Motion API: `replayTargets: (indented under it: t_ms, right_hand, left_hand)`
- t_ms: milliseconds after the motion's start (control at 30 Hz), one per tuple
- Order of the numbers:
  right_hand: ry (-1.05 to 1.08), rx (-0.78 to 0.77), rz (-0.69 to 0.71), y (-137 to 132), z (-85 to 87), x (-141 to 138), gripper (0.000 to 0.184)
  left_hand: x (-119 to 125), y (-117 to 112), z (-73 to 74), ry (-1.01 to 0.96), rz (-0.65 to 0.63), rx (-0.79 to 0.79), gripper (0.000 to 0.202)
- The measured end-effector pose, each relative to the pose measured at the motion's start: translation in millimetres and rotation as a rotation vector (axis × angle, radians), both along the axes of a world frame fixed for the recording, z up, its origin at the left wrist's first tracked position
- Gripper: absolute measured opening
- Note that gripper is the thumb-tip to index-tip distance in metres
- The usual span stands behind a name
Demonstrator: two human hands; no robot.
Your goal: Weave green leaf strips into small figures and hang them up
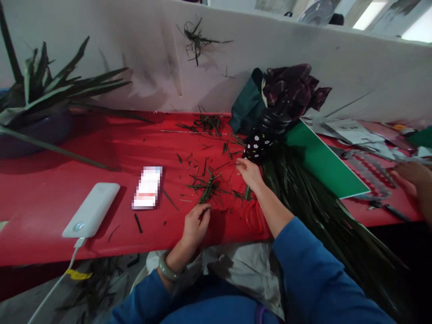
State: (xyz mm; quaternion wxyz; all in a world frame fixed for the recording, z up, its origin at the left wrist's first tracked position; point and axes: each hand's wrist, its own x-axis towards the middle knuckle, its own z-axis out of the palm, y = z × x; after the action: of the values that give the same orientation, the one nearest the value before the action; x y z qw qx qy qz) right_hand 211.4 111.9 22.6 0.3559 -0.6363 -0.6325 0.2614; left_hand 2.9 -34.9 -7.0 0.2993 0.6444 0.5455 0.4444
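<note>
My left hand is at the near edge of the red table, fingers curled round the end of a bunch of thin green leaf strips. My right hand reaches further in, fingers pinched on a thin green strip beside a dark flowered pouch. Loose leaf scraps are scattered over the red cloth between and beyond both hands. A jade bangle is on my left wrist.
A white power bank with its cable and a phone lie at left. A pot of long leaves stands far left. Long dark leaves, a green sheet, red scissors and another person's hand lie right.
</note>
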Motion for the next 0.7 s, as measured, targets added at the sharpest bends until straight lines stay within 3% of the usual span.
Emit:
replayTargets:
  t_ms: [100, 200, 300, 533, 700]
  right_hand:
    - [-0.439, 0.074, 0.103, -2, 15.1, 15, 0.026]
    - [-0.78, -0.14, 0.151, -16, 26.1, 34, 0.026]
    - [-0.961, -0.292, 0.087, -31, 26.2, 37, 0.037]
    - [-0.963, -0.306, 0.081, -41, 11.3, 7, 0.032]
    - [-0.706, -0.268, 0.008, -40, 1.2, 21, 0.036]
  left_hand:
    - [-1, 0, -0.9, -0.001, -0.012, -0.003, 0.017]
    - [-1, 3, -1.3, 0.001, -0.034, -0.004, 0.018]
    - [0, 6, -1.6, 0.003, -0.042, -0.017, 0.019]
    - [-1, 3, -1.8, -0.012, -0.023, -0.018, 0.019]
    - [-2, 1, -1.4, -0.002, -0.016, -0.008, 0.019]
